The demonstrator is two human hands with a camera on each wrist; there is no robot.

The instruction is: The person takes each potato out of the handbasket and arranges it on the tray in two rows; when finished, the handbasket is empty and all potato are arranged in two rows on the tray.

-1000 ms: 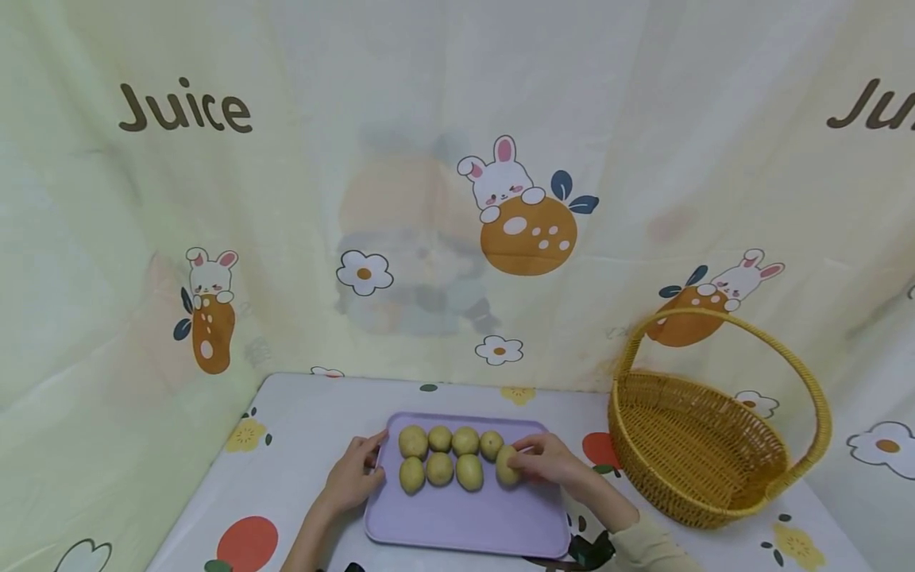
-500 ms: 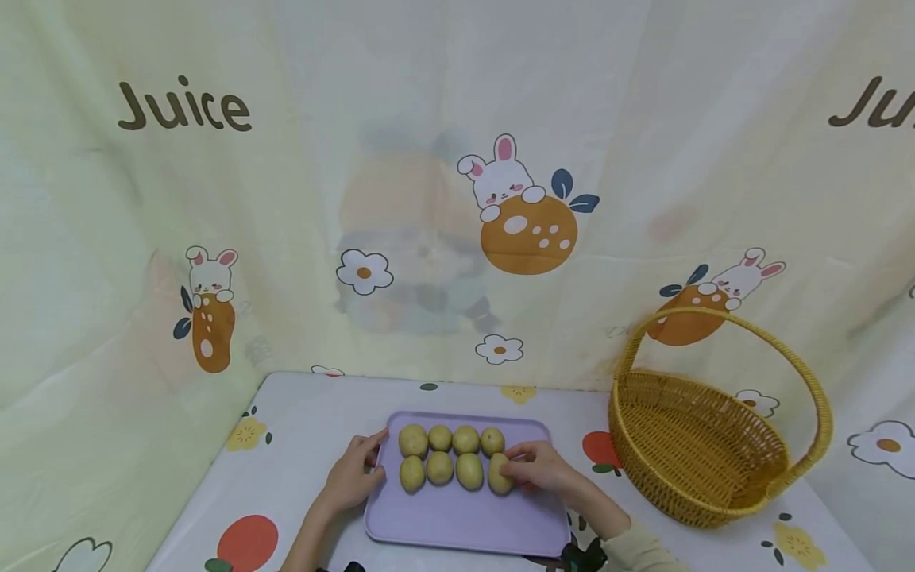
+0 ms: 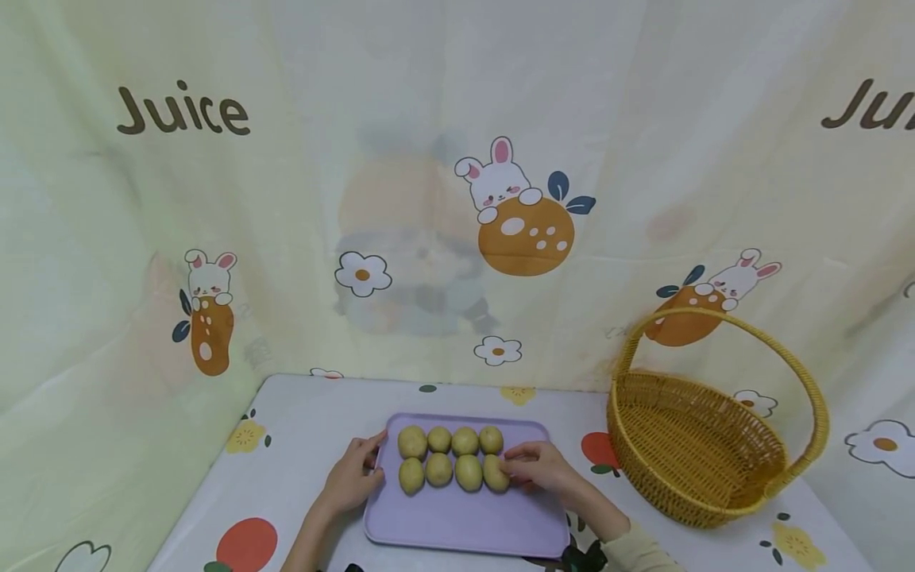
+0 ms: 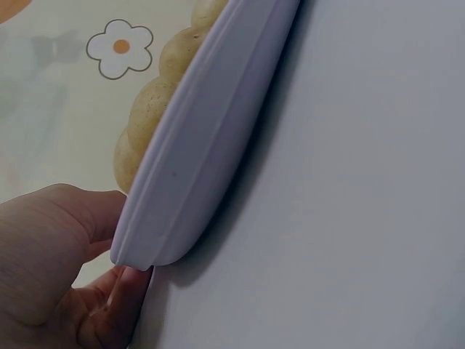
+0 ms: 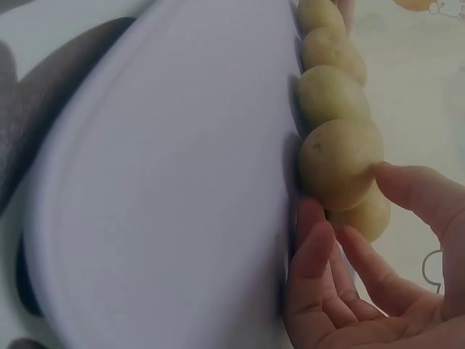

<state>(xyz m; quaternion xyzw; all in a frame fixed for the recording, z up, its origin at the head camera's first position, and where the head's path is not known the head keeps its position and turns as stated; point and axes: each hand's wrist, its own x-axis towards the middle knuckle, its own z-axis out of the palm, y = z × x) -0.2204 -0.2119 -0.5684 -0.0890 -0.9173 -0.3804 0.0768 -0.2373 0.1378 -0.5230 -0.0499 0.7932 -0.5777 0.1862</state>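
A lilac tray (image 3: pixel 465 520) bears several yellow potatoes (image 3: pixel 468 473) set in two neat rows. My left hand (image 3: pixel 350 477) grips the tray's left edge; in the left wrist view the thumb lies at the rim and the other fingers (image 4: pixel 123 298) reach beneath the corner. At the right end of the near row, my right hand (image 3: pixel 543 469) pinches one potato (image 5: pixel 340 166) between thumb and fingers. That potato sits on the tray beside its neighbour in the row. Part of its right side is hidden by the fingertips in the head view.
To the right of the tray stands a yellow wicker basket (image 3: pixel 696 453) with a tall arched handle. A printed cloth (image 3: pixel 307 405) covers the table, and a patterned curtain (image 3: pixel 415 119) hangs behind it. The tray's front part is bare lilac surface.
My right hand has brought the last potato leftward, up against the end of the near row. The left hand has stayed at the tray's edge.
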